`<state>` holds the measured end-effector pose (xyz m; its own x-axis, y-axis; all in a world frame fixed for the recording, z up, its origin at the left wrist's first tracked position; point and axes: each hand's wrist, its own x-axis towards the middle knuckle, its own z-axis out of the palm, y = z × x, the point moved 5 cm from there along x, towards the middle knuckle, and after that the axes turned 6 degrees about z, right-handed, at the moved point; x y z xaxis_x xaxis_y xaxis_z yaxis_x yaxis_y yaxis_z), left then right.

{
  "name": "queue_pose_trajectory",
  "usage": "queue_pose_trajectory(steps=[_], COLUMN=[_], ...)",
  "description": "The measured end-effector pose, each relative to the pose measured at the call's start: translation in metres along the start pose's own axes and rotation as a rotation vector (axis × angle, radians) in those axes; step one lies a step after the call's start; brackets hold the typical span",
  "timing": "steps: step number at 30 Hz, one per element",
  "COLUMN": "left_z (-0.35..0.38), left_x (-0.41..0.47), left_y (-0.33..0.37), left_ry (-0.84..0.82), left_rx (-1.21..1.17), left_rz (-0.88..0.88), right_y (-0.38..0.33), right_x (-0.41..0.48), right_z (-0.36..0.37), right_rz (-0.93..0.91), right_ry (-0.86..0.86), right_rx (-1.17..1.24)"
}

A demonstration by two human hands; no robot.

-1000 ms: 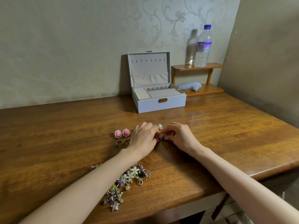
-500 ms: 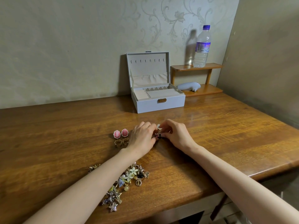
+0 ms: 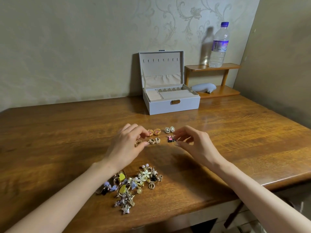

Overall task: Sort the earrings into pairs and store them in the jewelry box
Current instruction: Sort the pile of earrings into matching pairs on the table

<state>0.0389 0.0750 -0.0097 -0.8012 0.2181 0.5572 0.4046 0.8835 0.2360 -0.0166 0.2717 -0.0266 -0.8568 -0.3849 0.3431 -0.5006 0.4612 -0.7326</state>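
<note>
Left hand (image 3: 129, 144) and right hand (image 3: 193, 145) are hovering over paired earrings (image 3: 154, 132), both loosely curled, gripping nothing. Box (image 3: 173, 107) is standing open behind.

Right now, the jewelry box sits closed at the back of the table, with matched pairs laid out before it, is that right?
Not quite: the head view shows the jewelry box open, lid upright; the pairs do lie before it.

Your bench (image 3: 67, 140) is glossy brown wood with dark grain. The jewelry box (image 3: 173, 106) is pale grey-blue, beige inside, with a gold clasp. Before you lie pink-and-gold earrings (image 3: 154, 132), silver-rimmed white earrings (image 3: 169, 129), black-and-pink earrings (image 3: 171, 140) and cream earrings (image 3: 154, 140). The earring heap (image 3: 131, 184) mixes yellow, lilac, white and black. The olive-beige wall (image 3: 185, 14) carries pale scrollwork.
</note>
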Motion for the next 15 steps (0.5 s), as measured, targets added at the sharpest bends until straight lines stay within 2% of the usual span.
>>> queue_pose_trajectory(steps=[6, 11, 15], left_z=[-0.032, -0.037, -0.037], left_x=[-0.030, -0.049, -0.056], left_y=[-0.023, -0.030, -0.036], left_ry=[-0.052, -0.213, -0.280], left_rx=[-0.129, -0.242, -0.268], left_rz=[-0.102, -0.148, -0.158], right_y=[-0.024, -0.034, -0.042], right_x=[-0.018, -0.016, -0.008], right_z=[0.017, 0.040, 0.058], right_rz=[-0.052, -0.095, -0.132], right_ry=[-0.153, -0.254, -0.317], right_rx=[0.002, -0.055, -0.110])
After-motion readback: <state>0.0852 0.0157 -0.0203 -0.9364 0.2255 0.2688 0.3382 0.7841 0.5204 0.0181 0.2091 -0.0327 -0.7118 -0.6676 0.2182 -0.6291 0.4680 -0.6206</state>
